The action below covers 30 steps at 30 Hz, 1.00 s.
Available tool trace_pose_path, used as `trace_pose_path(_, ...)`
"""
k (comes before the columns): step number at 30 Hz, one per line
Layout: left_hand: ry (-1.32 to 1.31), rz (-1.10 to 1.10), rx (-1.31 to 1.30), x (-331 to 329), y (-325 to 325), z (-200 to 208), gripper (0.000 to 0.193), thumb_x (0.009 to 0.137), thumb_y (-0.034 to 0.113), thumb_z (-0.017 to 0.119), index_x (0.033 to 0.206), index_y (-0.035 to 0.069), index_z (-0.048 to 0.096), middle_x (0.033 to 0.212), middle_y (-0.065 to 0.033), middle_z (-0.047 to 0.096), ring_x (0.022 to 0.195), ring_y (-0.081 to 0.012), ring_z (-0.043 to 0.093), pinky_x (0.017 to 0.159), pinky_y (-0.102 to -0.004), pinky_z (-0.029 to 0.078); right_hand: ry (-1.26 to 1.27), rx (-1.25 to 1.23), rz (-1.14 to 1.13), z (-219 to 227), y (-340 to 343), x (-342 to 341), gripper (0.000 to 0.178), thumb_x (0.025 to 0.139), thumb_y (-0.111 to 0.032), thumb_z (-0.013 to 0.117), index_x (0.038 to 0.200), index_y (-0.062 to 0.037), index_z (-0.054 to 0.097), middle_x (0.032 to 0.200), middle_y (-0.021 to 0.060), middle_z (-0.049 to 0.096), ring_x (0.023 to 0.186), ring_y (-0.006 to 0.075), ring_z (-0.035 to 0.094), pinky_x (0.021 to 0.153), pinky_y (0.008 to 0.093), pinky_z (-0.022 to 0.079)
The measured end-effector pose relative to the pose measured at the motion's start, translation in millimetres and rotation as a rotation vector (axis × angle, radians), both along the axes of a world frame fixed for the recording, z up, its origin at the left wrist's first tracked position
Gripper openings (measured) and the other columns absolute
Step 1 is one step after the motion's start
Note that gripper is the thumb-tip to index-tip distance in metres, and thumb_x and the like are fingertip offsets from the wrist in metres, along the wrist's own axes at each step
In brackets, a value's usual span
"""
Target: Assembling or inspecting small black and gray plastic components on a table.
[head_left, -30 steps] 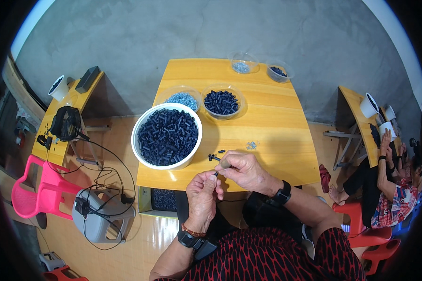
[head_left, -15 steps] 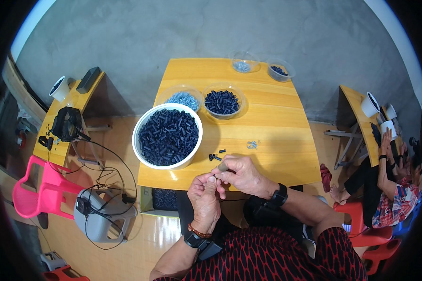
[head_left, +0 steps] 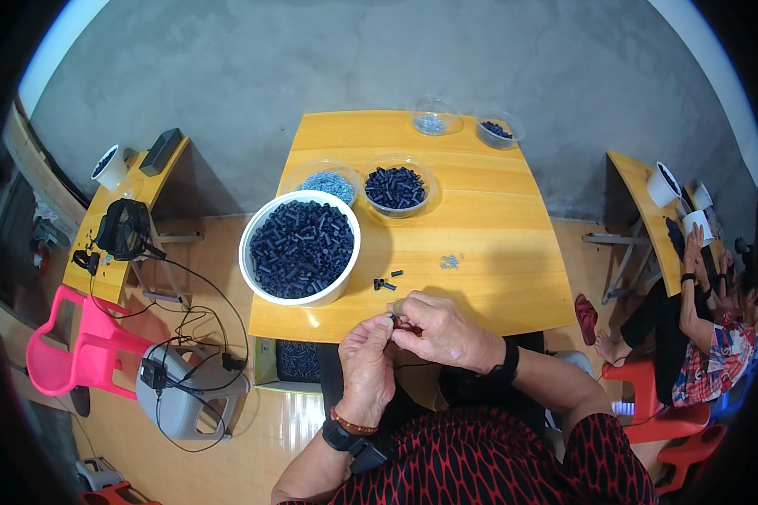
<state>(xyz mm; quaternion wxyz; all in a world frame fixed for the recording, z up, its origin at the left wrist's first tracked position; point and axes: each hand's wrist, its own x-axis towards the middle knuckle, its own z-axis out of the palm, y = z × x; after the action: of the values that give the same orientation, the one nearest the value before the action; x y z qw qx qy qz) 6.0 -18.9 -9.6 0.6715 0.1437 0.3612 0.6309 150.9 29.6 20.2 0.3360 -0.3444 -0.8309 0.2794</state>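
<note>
At the front edge of the table, my left hand (head_left: 367, 362) and my right hand (head_left: 446, 331) meet with their fingertips together. Thumb and finger of my left hand pinch a small dark tube (head_left: 393, 320), mostly hidden by the fingers. My right hand closes around the same spot; an olive-brown piece (head_left: 398, 309) shows at its fingertips, its kind unclear. A few loose black tubes (head_left: 385, 284) lie just beyond the hands. Further right is a little heap of small silvery screw-like pieces (head_left: 450, 262).
A white bucket (head_left: 358, 244) full of black tubes stands at the left. Behind it are clear bowls of silvery pieces (head_left: 325, 185) and black tubes (head_left: 395, 187). Two more bowls sit at the far edge. A box (head_left: 265, 370) lies below the table. Another person (head_left: 716, 353) sits at the right.
My right hand has drawn slightly nearer and lower, its fingers now curled closer over the left fingertips. The loose pieces on the table lie as before.
</note>
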Motion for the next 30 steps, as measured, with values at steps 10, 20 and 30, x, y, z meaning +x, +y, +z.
trace_pose_path(10, 0.037, -0.106, -0.046, -3, -2, 5, 0.011, 0.097, 0.009, 0.059, 0.097, 0.0, 0.066, 0.088, -0.0083, 0.068, 0.076, -0.017, 0.067, 0.07, -0.0335, 0.058, -0.163, 0.103, 0.075, 14, 2, 10, 0.018, 0.085, -0.014, 0.066, 0.088, 0.0012, 0.056, 0.083, 0.0158, 0.056, 0.078, 0.0341, 0.06, 0.068, 0.0428, 0.05)
trace_pose_path(20, 0.208, 0.022, 0.081, 3, -6, 3, 0.005, 0.094, 0.002, 0.064, 0.089, -0.001, 0.064, 0.082, -0.0063, 0.067, 0.068, -0.0097, 0.061, 0.065, -0.0231, 0.051, -0.138, 0.152, 0.095, 9, -3, 5, 0.018, 0.084, -0.011, 0.067, 0.096, 0.0012, 0.06, 0.082, 0.015, 0.059, 0.075, 0.0331, 0.062, 0.068, 0.0403, 0.051)
trace_pose_path(30, 0.232, -0.014, 0.092, -1, -3, 3, 0.008, 0.094, 0.005, 0.065, 0.087, 0.001, 0.063, 0.082, -0.0077, 0.068, 0.067, -0.0136, 0.064, 0.065, -0.0277, 0.055, 0.031, -0.106, 0.115, 6, 8, 8, 0.036, 0.08, -0.006, 0.071, 0.114, 0.0037, 0.067, 0.075, 0.0138, 0.064, 0.068, 0.0264, 0.065, 0.062, 0.0347, 0.052)
